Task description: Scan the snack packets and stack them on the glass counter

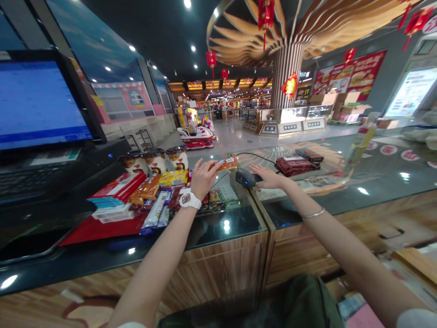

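Head view, left hand: The person's left hand (pixel 204 176), at the centre of the frame, has its fingers closed on the left end of an orange snack packet (pixel 228 163); a white wristwatch (pixel 190 199) circles the wrist.
Orange packet: It lies just right of centre, above and left of the barcode scanner, its right end clear of the fingers.
Right hand: Right of centre, the right hand (pixel 268 176) is palm down, fingers extended, at the rear of a black barcode scanner (pixel 245 178); whether it grips the handle cannot be told. A silver bangle (pixel 314 213) rings the forearm.
Scanner: Its head points left, above the seam between two glossy dark counters.
Snack pile: Left of centre lie a yellow packet (pixel 173 178), blue-and-white packets (pixel 157 208) and red boxes (pixel 119 189), with three brown-and-white bags (pixel 156 161) standing behind.
Right counter: Dark red packets (pixel 292 166) are stacked right of the right hand; a clear bottle (pixel 362 140) stands farther right.
Upper left: A monitor (pixel 41 100) shows a blue screen.
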`<state>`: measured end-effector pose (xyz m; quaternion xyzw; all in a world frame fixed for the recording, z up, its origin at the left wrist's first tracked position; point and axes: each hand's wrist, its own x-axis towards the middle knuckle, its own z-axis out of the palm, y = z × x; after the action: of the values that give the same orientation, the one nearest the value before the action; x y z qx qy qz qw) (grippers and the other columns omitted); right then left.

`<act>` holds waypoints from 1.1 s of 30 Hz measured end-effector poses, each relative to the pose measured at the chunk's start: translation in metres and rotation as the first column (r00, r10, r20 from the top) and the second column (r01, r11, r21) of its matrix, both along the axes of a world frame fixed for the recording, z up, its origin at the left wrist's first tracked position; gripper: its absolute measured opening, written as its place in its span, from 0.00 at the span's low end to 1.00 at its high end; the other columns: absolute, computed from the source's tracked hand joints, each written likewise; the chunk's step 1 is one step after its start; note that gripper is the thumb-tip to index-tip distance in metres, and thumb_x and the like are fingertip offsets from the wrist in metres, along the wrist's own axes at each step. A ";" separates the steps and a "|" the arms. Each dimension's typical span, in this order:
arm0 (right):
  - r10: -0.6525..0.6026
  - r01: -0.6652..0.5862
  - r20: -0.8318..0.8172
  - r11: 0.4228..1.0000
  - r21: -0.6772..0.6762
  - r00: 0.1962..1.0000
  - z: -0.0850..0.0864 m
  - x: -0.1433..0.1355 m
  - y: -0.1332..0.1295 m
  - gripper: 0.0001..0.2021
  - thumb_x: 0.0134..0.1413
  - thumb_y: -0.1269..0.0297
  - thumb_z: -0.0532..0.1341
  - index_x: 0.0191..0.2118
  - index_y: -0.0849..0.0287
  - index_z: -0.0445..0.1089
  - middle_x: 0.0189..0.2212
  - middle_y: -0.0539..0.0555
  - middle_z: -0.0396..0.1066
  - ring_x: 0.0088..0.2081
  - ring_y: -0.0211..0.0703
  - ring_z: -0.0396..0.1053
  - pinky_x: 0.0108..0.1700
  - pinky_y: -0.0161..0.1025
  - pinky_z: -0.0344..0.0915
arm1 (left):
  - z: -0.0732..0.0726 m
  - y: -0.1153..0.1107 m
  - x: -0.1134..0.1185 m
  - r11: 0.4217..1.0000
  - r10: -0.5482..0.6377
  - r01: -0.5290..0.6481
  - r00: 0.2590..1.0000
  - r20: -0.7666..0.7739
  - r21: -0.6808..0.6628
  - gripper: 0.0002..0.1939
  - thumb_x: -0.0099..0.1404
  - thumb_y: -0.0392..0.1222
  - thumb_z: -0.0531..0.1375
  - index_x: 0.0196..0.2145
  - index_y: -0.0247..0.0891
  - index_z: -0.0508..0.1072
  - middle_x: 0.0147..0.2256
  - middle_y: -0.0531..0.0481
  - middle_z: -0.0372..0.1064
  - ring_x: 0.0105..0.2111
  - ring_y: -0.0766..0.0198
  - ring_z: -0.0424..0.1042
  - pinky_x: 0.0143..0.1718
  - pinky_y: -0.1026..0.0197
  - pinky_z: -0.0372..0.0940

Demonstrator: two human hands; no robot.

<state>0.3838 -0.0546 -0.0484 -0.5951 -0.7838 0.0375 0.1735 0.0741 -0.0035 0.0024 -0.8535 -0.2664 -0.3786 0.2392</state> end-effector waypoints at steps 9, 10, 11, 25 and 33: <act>-0.032 0.034 0.068 0.999 -0.018 0.997 0.001 -0.012 -0.013 0.39 0.56 0.59 0.61 0.70 0.54 0.45 0.68 0.64 0.51 0.68 0.60 0.50 0.64 0.66 0.46 | 0.002 -0.004 0.003 1.000 0.001 -0.001 1.000 -0.005 -0.024 0.20 0.66 0.32 0.55 0.53 0.45 0.73 0.50 0.46 0.74 0.51 0.58 0.72 0.64 0.43 0.54; -0.029 0.030 0.075 1.000 -0.003 0.997 0.002 -0.013 -0.013 0.37 0.57 0.62 0.60 0.70 0.54 0.47 0.67 0.64 0.54 0.67 0.59 0.53 0.64 0.65 0.49 | 0.002 -0.004 0.003 1.000 -0.001 0.001 1.000 -0.005 -0.025 0.20 0.66 0.32 0.55 0.53 0.45 0.73 0.50 0.46 0.74 0.51 0.58 0.72 0.64 0.43 0.54; -0.023 0.022 0.083 1.000 0.014 0.996 0.002 -0.013 -0.013 0.35 0.57 0.65 0.60 0.69 0.55 0.49 0.65 0.64 0.57 0.65 0.58 0.56 0.63 0.62 0.52 | 0.002 -0.004 0.003 1.000 -0.003 0.003 1.000 -0.002 -0.026 0.20 0.66 0.32 0.55 0.53 0.46 0.73 0.50 0.46 0.74 0.51 0.58 0.72 0.64 0.43 0.54; 0.028 -0.050 0.112 0.979 0.196 0.993 0.015 -0.024 -0.018 0.28 0.56 0.72 0.62 0.62 0.61 0.60 0.53 0.65 0.69 0.56 0.56 0.67 0.54 0.50 0.63 | 0.008 -0.002 -0.002 1.000 0.027 -0.027 0.999 0.024 -0.009 0.18 0.66 0.33 0.56 0.52 0.44 0.74 0.49 0.46 0.74 0.51 0.58 0.72 0.64 0.45 0.53; 0.171 -0.143 -0.040 0.912 0.384 0.984 0.031 -0.031 -0.010 0.30 0.54 0.70 0.59 0.64 0.57 0.57 0.58 0.64 0.66 0.58 0.56 0.65 0.58 0.55 0.61 | 0.014 0.008 -0.014 0.998 0.067 -0.066 0.990 0.127 -0.016 0.17 0.67 0.36 0.56 0.53 0.44 0.73 0.50 0.46 0.74 0.51 0.58 0.72 0.65 0.45 0.51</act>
<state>0.3526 -0.0642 -0.0171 -0.4838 -0.8146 -0.0793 0.3100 0.0600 0.0040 0.0165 -0.8197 -0.3116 -0.4224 0.2292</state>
